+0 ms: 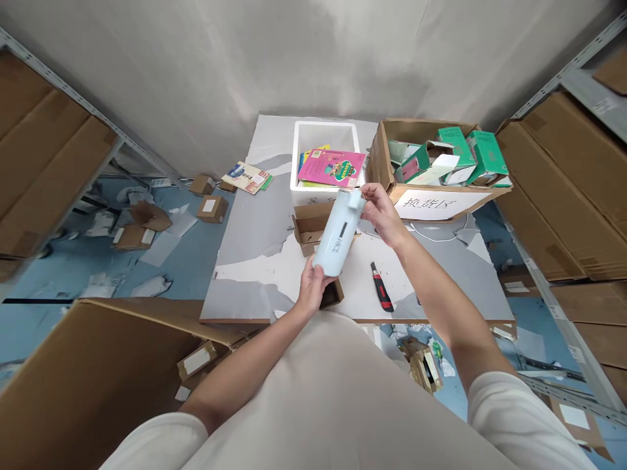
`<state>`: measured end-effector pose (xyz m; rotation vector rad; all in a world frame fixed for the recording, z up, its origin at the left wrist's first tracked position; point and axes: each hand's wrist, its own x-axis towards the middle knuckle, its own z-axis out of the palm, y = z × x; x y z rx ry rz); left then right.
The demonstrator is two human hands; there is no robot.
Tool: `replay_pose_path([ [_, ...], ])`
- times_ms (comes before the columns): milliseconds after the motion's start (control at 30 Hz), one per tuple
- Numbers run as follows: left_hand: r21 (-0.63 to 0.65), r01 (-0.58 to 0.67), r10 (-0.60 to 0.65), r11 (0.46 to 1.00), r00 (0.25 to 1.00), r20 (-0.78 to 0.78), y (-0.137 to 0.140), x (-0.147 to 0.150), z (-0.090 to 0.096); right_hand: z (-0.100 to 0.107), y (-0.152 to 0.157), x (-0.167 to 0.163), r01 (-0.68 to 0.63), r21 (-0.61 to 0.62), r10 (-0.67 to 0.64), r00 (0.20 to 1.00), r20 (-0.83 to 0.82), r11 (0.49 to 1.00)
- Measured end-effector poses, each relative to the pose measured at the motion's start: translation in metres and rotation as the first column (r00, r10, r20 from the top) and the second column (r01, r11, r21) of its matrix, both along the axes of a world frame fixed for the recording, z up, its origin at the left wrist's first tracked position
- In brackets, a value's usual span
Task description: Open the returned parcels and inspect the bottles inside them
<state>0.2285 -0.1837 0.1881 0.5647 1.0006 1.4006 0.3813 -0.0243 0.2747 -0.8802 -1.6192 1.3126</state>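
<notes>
A light blue bottle (337,236) with dark lettering is held tilted over the table, its capped end up and to the right. My left hand (312,285) is closed round its base. At the cap end, the fingers of my right hand (379,212) pinch the lid's edge. Beneath the bottle lies a small cardboard box (308,228), open and partly hidden by it. To the right of the bottle, a black and red box cutter (381,287) rests on the table.
A white foam box (298,196) with booklets stands behind the bottle. Beside it, a large carton (379,160) holds green boxes. More booklets (246,177) overhang the table's (240,261) left edge. A big open carton (122,365) is at my left; shelving with cartons (543,189) flanks the right.
</notes>
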Motion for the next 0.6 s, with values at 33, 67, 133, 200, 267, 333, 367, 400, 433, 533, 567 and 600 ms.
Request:
replay_pose_path([
  [33, -0.012, 0.03, -0.03, 0.999, 0.998, 0.05, 0.0, -0.001, 0.001, 0.003, -0.001, 0.001, -0.065, -0.04, 0.064, 0.998, -0.029, 0.997],
  [67, -0.03, 0.069, -0.066, 0.997, 0.993, 0.093, -0.001, -0.002, 0.002, 0.006, -0.002, 0.001, -0.11, -0.075, 0.106, 0.993, -0.052, 0.991],
  [133, -0.063, 0.147, -0.137, 0.987, 0.98, 0.144, -0.002, -0.003, 0.005, 0.01, -0.003, 0.002, -0.132, -0.116, 0.125, 0.99, -0.072, 0.984],
  [200, -0.077, 0.185, -0.172, 0.98, 0.973, 0.152, -0.004, -0.002, 0.006, 0.011, -0.004, 0.001, -0.116, -0.126, 0.108, 0.992, -0.069, 0.985],
  [267, -0.086, 0.182, -0.168, 0.98, 0.974, 0.15, -0.005, -0.001, 0.007, 0.009, -0.004, 0.0, -0.103, -0.12, 0.095, 0.993, -0.064, 0.988],
  [333, -0.096, 0.155, -0.138, 0.983, 0.977, 0.163, -0.006, 0.001, 0.008, 0.007, -0.004, -0.001, -0.092, -0.112, 0.085, 0.995, -0.059, 0.989],
  [367, -0.096, 0.134, -0.116, 0.986, 0.978, 0.175, -0.006, 0.001, 0.008, 0.005, -0.004, -0.001, -0.083, -0.109, 0.077, 0.995, -0.056, 0.991],
  [400, -0.09, 0.11, -0.092, 0.99, 0.978, 0.187, -0.006, 0.002, 0.009, 0.004, -0.003, -0.001, -0.072, -0.107, 0.067, 0.996, -0.053, 0.992],
  [433, -0.081, 0.087, -0.07, 0.993, 0.978, 0.194, -0.005, 0.003, 0.01, 0.003, -0.003, -0.001, -0.059, -0.106, 0.054, 0.997, -0.051, 0.993],
  [533, -0.066, 0.027, -0.016, 0.997, 0.985, 0.169, -0.005, 0.003, 0.012, 0.002, -0.002, 0.002, -0.017, -0.088, 0.012, 0.998, -0.056, 0.996],
  [567, -0.068, 0.02, -0.009, 0.997, 0.987, 0.16, -0.005, 0.002, 0.013, 0.002, -0.002, 0.003, -0.014, -0.079, 0.009, 0.998, -0.059, 0.997],
  [600, -0.075, 0.024, -0.012, 0.997, 0.987, 0.159, -0.005, 0.002, 0.013, 0.002, -0.002, 0.005, -0.021, -0.073, 0.017, 0.998, -0.059, 0.997],
])
